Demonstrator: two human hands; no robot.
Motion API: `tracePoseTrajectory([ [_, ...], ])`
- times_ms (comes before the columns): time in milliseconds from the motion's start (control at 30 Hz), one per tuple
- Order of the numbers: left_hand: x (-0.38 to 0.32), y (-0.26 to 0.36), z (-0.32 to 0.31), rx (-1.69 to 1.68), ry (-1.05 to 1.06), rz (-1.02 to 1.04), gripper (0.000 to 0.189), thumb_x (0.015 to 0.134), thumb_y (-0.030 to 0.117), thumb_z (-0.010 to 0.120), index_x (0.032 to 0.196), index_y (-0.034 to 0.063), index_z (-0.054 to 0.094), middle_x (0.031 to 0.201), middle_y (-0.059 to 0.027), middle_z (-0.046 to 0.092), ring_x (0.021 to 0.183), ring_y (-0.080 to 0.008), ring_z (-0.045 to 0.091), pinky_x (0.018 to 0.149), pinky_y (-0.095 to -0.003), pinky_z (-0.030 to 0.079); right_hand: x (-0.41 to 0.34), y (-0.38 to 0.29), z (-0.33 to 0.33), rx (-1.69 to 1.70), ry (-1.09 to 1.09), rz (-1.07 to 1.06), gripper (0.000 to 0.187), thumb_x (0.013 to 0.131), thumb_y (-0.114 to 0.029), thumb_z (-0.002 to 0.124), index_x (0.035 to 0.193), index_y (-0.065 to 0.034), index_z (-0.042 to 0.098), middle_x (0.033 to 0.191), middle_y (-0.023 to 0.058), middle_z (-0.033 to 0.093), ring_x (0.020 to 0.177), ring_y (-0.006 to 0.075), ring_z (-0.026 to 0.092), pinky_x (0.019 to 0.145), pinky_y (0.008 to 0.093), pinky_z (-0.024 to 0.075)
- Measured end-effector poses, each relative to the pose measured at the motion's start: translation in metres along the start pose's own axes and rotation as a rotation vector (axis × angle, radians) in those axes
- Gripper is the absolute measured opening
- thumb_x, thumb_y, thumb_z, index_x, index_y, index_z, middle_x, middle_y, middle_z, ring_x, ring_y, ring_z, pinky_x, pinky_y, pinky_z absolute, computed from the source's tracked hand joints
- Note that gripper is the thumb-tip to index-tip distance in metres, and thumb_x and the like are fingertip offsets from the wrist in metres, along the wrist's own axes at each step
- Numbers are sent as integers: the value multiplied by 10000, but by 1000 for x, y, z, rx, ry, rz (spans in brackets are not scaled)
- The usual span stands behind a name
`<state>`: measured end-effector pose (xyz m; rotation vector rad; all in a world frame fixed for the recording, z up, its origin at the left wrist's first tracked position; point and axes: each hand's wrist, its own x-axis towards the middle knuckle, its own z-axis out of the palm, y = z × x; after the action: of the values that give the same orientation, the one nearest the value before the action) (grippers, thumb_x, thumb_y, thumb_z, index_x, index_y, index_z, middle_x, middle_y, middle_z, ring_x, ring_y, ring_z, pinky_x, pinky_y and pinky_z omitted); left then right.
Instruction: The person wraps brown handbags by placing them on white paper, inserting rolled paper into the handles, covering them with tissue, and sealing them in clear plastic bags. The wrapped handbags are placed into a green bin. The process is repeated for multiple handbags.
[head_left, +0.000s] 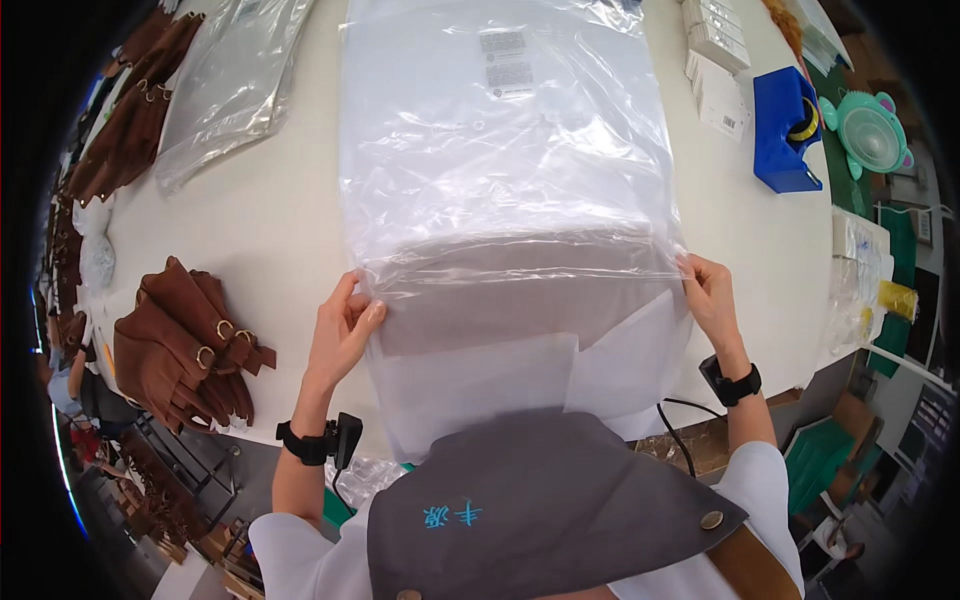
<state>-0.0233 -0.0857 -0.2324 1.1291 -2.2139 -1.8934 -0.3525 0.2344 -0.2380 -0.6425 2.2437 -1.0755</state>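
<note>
A large clear plastic bag lies over pale sheets in front of me, its open-looking edge crossing between my hands. My left hand pinches the bag's left edge between thumb and fingers. At the right edge, my right hand grips the same plastic. Under and below the film, a greyish wrapped item shows, with white tissue-like sheets folded over its near part. What the wrapping holds is hidden. Printed text blocks mark the bag's upper part.
Brown leather pieces with gold-coloured rings lie at the left. More brown leather and clear plastic bags sit at the upper left. A blue tape dispenser, white tags and a mint-green fan stand at the upper right.
</note>
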Motion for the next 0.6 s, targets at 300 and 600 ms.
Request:
tracePoseTrajectory([
  [300, -39, 6, 7, -184, -151, 99, 995, 676, 310, 843, 1390, 93, 185, 850, -15, 457, 820, -135, 469, 833, -289, 396, -44, -39, -32, 197, -210, 126, 493, 776, -220, 737, 1136, -57, 444, 974, 64, 550, 939, 191, 590, 838, 336, 479],
  [600, -44, -21, -2, -290, -231, 120, 398, 677, 183, 829, 899, 53, 525, 912, -15, 480, 875, -130, 488, 817, -279, 403, -61, 1, -8, 147, -187, 189, 281, 763, -220, 769, 842, -31, 576, 1007, 55, 525, 889, 133, 516, 810, 289, 462],
])
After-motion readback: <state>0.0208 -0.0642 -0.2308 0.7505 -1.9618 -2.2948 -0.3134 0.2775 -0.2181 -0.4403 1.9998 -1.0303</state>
